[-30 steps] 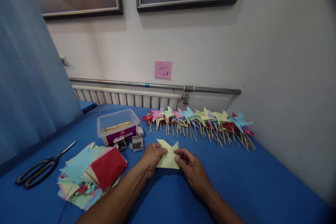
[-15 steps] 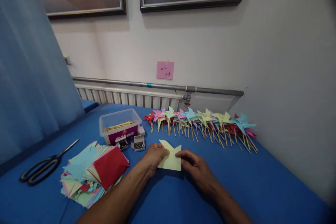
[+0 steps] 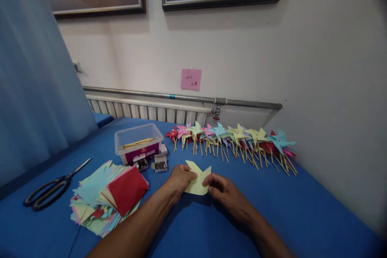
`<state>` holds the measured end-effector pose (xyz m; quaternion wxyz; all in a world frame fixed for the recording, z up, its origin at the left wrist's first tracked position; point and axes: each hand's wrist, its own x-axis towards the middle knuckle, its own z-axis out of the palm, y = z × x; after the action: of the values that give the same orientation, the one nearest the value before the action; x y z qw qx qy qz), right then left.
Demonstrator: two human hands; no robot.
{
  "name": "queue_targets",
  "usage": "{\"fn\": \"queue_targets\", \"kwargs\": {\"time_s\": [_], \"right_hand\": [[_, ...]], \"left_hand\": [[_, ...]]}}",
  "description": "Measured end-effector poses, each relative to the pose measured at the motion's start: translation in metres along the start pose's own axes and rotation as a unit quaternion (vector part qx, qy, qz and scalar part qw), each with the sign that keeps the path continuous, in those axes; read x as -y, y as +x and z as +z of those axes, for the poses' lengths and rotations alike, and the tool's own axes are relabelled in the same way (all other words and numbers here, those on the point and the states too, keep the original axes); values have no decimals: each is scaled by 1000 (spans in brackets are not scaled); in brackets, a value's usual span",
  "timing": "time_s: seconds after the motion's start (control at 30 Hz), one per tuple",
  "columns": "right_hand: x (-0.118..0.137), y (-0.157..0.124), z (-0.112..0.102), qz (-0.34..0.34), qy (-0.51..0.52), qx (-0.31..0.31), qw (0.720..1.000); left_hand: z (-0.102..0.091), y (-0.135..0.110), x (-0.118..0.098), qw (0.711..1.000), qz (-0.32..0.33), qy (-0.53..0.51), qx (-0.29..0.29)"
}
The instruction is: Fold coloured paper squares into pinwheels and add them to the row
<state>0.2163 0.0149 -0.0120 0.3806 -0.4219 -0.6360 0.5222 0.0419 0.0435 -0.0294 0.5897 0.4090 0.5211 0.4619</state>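
Note:
A pale yellow cut paper square [image 3: 198, 178] lies on the blue table [image 3: 290, 209], partly folded up at its corners. My left hand [image 3: 179, 179] pinches its left edge with fingers closed. My right hand [image 3: 222, 189] grips its right lower corner, fingers curled. A row of finished paper pinwheels [image 3: 232, 137] on wooden sticks lies just beyond, along the wall.
A stack of coloured paper squares [image 3: 105, 197] with a red one on top sits at left. Black scissors [image 3: 53, 187] lie further left. A clear plastic box [image 3: 137, 143] of sticks and two small open boxes of pins [image 3: 152, 164] stand behind the hands. A radiator [image 3: 145, 111] runs along the wall.
The yellow paper's right corner has been folded further toward the centre, and both hands have closed in slightly on it. The view has shifted a little.

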Motion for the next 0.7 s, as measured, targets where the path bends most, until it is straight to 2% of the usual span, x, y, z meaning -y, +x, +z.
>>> {"fn": "queue_targets", "kwargs": {"time_s": [0.33, 0.53, 0.7], "right_hand": [[-14, 7, 1, -16, 32, -4, 999], [-22, 11, 9, -2, 69, -77, 995], [-28, 14, 16, 12, 81, -114, 990]], "left_hand": [[3, -3, 3, 1000, 10, 11, 27], [4, -2, 4, 999, 6, -15, 31], [6, -4, 5, 999, 2, -21, 32]]}}
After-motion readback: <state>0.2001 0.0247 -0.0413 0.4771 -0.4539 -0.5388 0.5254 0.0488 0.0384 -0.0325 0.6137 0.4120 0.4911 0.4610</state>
